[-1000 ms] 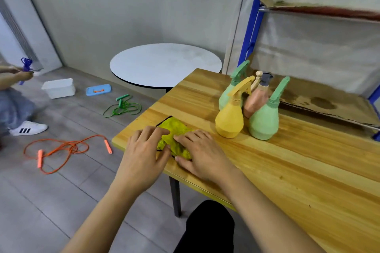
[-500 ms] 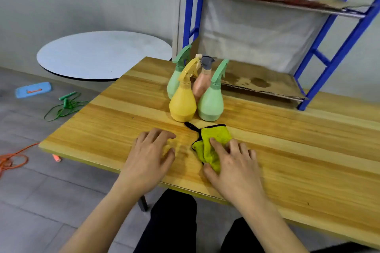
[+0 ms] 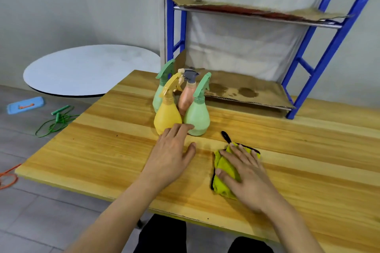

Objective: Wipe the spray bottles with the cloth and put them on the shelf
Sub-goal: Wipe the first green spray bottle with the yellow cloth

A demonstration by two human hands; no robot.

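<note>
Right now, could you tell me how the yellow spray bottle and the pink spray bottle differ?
The yellow spray bottle stands at the front of the cluster; the pink spray bottle stands behind it, partly hidden. The yellow bottle's trigger head matches its body, while the pink bottle has a grey head. The left hand reaches to the yellow bottle's base; nothing touches the pink one. Both stand upright on the wooden table.

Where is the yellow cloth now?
The yellow cloth lies on the wooden table under the right hand, right of the spray bottles.
</note>
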